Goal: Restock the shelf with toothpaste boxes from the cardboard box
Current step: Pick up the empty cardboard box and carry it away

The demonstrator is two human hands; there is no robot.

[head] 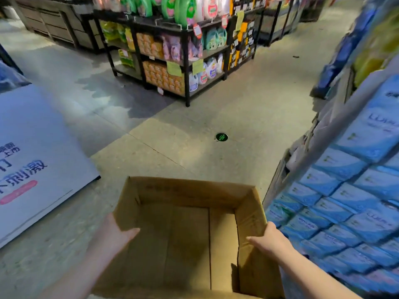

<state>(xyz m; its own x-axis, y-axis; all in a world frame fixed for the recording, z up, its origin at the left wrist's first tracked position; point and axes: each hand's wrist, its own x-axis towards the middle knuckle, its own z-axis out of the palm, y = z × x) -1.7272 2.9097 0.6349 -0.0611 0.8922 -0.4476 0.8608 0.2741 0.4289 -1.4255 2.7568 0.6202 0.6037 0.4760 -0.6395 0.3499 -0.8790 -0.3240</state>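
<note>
- The open brown cardboard box (190, 234) sits lowest and nearest in view, flaps up, its bare inner floor showing with nothing seen inside.
- The left hand (116, 231) has its grip closed around the box's left wall, thumb laid inside against the cardboard and the fingers hidden behind the wall.
- The right hand (269, 240) has its grip closed over the box's right wall, thumb pointing inward across the inner face, the other fingers out of sight on the outer side.
- Just beside the box on its right, rows of light-blue rectangular toothpaste boxes (336, 212) stand packed end-out, filling the tall store shelf (278, 178) from the level of the box up past it.
- To the left of the box, apart from it, a large white printed signboard with dark characters and a pink strip (34, 160) lies at a slant near the floor.
- Beyond the box's far wall stretches the grey-beige concrete floor (194, 126), with a small round green-and-black marker (221, 137) set in it, a little right of the box's middle.
- Well beyond the box, a black metal rack (186, 65) carries orange packs, purple pouches, white jugs and green bottles, with paper tags hung along its edges.
- Farther still, past that rack and to the left of it, dark wooden crates or counters (49, 20) line the back; their contents are too blurred to tell.
</note>
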